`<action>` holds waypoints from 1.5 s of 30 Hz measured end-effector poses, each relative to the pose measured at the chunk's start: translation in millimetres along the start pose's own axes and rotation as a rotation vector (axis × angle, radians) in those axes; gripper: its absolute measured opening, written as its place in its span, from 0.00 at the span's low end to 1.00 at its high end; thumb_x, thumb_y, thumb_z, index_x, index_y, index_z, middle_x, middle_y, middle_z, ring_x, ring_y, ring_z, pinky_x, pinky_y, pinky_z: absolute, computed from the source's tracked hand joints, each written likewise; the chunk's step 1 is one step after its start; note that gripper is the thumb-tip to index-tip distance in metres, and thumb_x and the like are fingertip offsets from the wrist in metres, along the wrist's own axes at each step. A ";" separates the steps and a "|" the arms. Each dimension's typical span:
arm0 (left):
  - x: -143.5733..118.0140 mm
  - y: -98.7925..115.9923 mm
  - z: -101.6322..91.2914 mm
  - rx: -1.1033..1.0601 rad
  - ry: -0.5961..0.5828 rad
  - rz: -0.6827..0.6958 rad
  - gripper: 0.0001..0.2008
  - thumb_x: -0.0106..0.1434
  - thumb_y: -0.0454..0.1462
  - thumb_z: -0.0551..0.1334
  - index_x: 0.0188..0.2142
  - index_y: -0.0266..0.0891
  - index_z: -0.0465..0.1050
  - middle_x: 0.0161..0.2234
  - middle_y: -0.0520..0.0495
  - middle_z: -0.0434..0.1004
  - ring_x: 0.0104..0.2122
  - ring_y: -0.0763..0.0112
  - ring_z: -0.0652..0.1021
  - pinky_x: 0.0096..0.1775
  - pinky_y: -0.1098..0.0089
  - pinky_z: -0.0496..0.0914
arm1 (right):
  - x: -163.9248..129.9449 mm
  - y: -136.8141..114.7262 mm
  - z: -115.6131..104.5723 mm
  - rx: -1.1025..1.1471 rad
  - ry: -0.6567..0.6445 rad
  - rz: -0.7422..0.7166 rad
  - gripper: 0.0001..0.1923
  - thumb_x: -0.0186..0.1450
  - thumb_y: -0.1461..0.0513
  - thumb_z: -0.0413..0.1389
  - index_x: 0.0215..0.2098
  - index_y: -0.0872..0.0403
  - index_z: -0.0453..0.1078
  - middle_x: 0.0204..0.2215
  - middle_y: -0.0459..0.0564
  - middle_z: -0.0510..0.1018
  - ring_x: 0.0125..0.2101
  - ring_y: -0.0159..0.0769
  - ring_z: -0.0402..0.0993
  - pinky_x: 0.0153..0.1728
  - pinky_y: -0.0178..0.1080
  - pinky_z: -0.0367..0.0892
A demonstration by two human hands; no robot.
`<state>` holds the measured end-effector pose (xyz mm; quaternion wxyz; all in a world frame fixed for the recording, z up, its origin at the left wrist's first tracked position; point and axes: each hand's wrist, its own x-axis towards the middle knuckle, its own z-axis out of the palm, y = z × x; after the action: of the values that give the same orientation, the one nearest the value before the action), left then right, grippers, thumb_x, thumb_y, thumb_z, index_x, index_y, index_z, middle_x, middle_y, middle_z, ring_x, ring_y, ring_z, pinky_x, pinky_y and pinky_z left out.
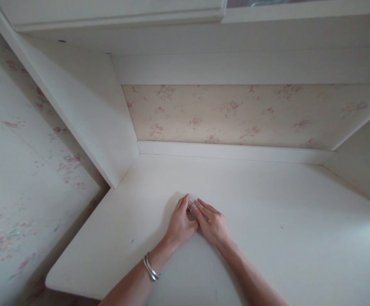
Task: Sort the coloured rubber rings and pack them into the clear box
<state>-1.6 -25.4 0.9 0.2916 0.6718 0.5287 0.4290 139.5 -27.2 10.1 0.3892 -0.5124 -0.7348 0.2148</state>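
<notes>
We press both hands together on the white desk [268,221], the left hand [180,223] and right hand [213,225] meeting fingertip to fingertip over a small pale object [192,199] (too small and hidden to identify). Our fingers curl loosely closed around it, near the desk's middle, well short of the floral wallpaper [236,114]; silver bangles [150,267] circle the left wrist

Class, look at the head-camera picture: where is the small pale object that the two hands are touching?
The small pale object lies on the white desk, left of the picture's centre, pinched between the fingertips of the left hand and right hand, in front of the flowered back wall.
</notes>
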 end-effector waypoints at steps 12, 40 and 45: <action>0.1 -18.2 9.1 -0.631 -0.014 -0.154 0.39 0.49 0.32 0.70 0.59 0.44 0.56 0.60 0.36 0.58 0.49 0.60 0.74 0.49 0.59 0.70 | 11.7 24.2 -11.5 0.535 0.203 0.516 0.28 0.59 0.44 0.54 0.51 0.52 0.72 0.50 0.51 0.74 0.52 0.47 0.69 0.56 0.48 0.59; 127.4 -58.6 -128.2 0.931 -0.108 0.330 0.35 0.58 0.24 0.49 0.65 0.34 0.46 0.65 0.36 0.49 0.60 0.56 0.62 0.57 0.58 0.62 | 13.2 19.6 -16.3 0.414 0.150 0.378 0.23 0.63 0.46 0.50 0.48 0.49 0.74 0.51 0.51 0.74 0.53 0.44 0.67 0.57 0.48 0.57; 130.7 -53.9 -137.6 1.039 -0.205 0.433 0.42 0.50 0.18 0.45 0.65 0.39 0.46 0.65 0.43 0.48 0.61 0.62 0.60 0.58 0.60 0.62 | 13.1 19.9 -15.6 0.398 0.147 0.348 0.23 0.63 0.46 0.50 0.47 0.49 0.74 0.50 0.52 0.74 0.53 0.44 0.68 0.56 0.48 0.58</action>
<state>-138.7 106.2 53.9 -0.1218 0.8582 0.4895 0.0956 161.3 -8.9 9.9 0.4919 -0.5584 -0.5488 0.3809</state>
